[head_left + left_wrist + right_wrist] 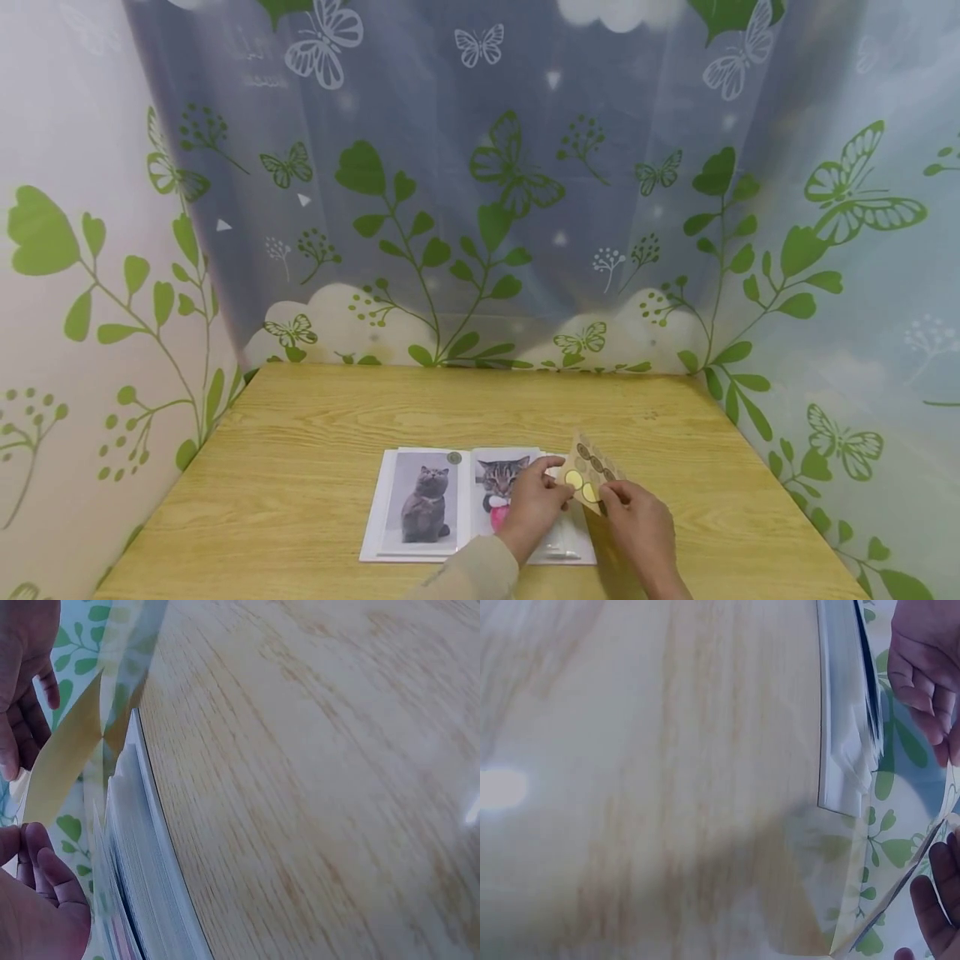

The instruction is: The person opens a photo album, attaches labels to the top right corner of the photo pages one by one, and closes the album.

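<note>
A tan sheet of round stickers (583,446), some gold and some dark, is held tilted above the right part of an open photo album (371,542). My left hand (534,504) pinches the sheet's left edge, covering part of the album's right page. At the sheet's lower right, my right hand (643,527) pinches with thumb and fingers; whether it grips the sheet or one sticker I cannot tell. From the left wrist view, the sheet's plain yellowish back (64,765) shows between both hands. The album's page edges (146,825) stand beside it.
The album's left page bears a grey cat photo (425,504) with a round sticker (453,457) at its top right corner. A tabby cat photo (498,477) is opposite. Under everything is a wood-grain table (300,417). Leaf-patterned curtains (450,250) enclose its back and sides.
</note>
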`<state>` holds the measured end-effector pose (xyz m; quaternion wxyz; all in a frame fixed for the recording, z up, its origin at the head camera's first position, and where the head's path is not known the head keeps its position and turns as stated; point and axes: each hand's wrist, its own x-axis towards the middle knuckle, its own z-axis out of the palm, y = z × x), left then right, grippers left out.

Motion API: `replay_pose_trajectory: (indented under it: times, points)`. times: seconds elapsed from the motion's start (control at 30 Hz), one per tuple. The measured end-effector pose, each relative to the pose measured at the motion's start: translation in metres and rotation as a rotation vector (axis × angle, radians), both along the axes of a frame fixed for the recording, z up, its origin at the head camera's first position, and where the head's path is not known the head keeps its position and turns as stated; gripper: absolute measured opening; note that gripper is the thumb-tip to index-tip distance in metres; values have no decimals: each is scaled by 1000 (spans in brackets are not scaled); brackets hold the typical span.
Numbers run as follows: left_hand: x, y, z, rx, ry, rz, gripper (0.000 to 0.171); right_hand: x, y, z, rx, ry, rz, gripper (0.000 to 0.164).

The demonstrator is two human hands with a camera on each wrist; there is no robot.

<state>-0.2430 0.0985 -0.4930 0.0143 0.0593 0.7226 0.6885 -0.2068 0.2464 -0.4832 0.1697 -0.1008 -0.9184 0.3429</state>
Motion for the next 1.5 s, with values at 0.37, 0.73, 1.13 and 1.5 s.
replay_pose_trajectory:
  times: [0.37, 0.73, 1.13, 1.5]
  points:
    - [2, -2, 0, -9, -6, 45, 51, 0, 14, 0, -136, -44, -52, 28]
    - [6, 1, -2, -52, -6, 7, 48, 3, 30, 3, -161, -36, -87, 31]
    - [12, 11, 0, -231, 80, -186, 47, 4, 34, 2, -204, -69, -127, 42]
    - [16, 12, 13, -686, 368, -280, 39, 7, 36, 4, -223, -92, -79, 48]
